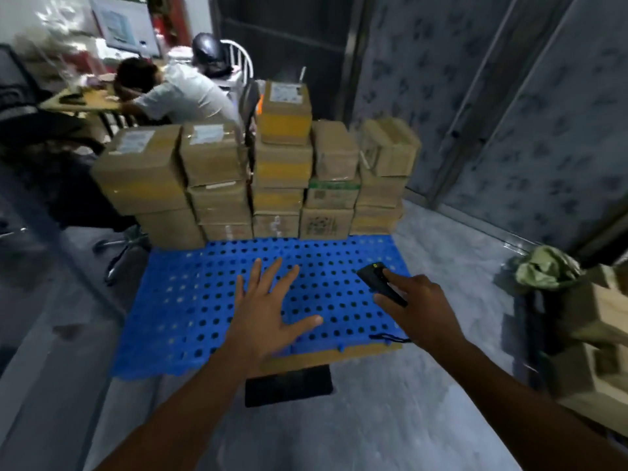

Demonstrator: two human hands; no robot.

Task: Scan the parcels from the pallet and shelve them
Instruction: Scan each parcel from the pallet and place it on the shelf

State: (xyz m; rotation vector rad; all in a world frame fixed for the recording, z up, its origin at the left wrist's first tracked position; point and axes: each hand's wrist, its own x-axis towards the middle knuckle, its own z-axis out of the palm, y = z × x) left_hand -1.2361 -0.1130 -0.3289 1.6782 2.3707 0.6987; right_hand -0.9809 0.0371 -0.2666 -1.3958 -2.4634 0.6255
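Floor (390, 419), grey and mottled, runs under everything, and patterned grey walls (560, 130) close the right side and the back. On it lies a blue perforated pallet (204, 300), its near half bare. Parcels (282, 171), brown cardboard with labels and tape, stand in a row of stacks along the pallet's far edge, the middle stack highest. Behind them at the left a person (183, 93) in a white shirt leans forward over a wooden tabletop (85, 102), with a black chair (30, 107) just beside it and a dark helmet (207, 51) farther back. At the right edge more boxes (605, 317) are piled, a crumpled green bag (543, 266) near them. A dark mat (289, 385) pokes out from under the pallet's near edge. Left hand (268, 311) hovers over the bare pallet, fingers released and spread. Right hand (424, 311) has its fingers grasping a black scanner (377, 282), forefinger laid along its top.
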